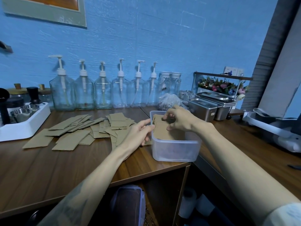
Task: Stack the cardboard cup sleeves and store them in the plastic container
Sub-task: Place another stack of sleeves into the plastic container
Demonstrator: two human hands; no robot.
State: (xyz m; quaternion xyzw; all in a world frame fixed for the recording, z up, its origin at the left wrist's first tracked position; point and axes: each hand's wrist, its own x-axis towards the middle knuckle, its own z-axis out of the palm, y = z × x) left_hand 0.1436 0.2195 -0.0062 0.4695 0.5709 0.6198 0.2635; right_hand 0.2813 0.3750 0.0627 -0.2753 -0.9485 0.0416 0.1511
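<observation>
A clear plastic container (pixel 175 149) stands near the front corner of the wooden worktop (pixel 48 168), and a stack of cardboard cup sleeves (pixel 162 131) already lies inside it, leaning toward its far left wall. The right hand (pixel 180 119) reaches over the container's rim from the right, its grip curled loosely down onto the top of that stack, fingertips and thumb pinching the upper sleeves. The left hand (pixel 138 132) sits just outside the container's left wall, fingers nearly straight and relaxed, the tips touching the rim; its grip holds nothing. To the left, a loose pile of sleeves (pixel 78 131) is spread flat over the worktop, overlapping one another. Behind them a row of clear pump bottles (pixel 104 88) lines the blue wall (pixel 146 38). A white tray (pixel 24 126) of dark and metal utensils sits at the far left, and steel pans (pixel 210 106) stand beyond the container to the right.
</observation>
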